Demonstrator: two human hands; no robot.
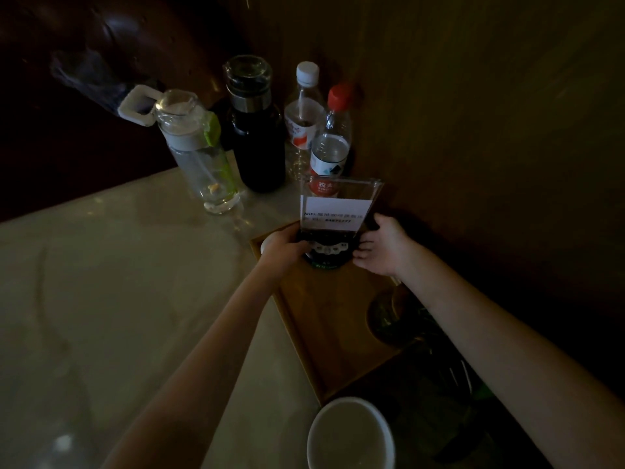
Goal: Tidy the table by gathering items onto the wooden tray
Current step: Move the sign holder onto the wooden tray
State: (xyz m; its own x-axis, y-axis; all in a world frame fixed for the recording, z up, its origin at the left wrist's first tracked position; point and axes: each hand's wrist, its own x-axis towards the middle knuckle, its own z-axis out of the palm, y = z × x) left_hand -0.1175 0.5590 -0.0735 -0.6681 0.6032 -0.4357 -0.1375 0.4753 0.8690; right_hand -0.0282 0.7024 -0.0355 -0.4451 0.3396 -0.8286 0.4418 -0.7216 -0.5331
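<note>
Both hands, left [282, 247] and right [384, 245], clasp a clear sign stand [338, 206] (card inside). It stands at the wooden tray's [331, 319] far end.

A pale, marble-look table [101, 282] fills the left and centre of the dim view, with dark wood panelling behind it. At its far edge stand four containers close together: a clear glass water bottle with a white loop handle and green tab [199, 154], a tall dark flask with a clear glass cap [255, 130], a white-capped plastic bottle [304, 110] and a red-capped plastic water bottle [333, 137]. A wooden tray [334, 319] lies along the table's right side, set at an angle. A white cup [351, 434] sits at the near edge, just beside the tray's near corner.
</note>
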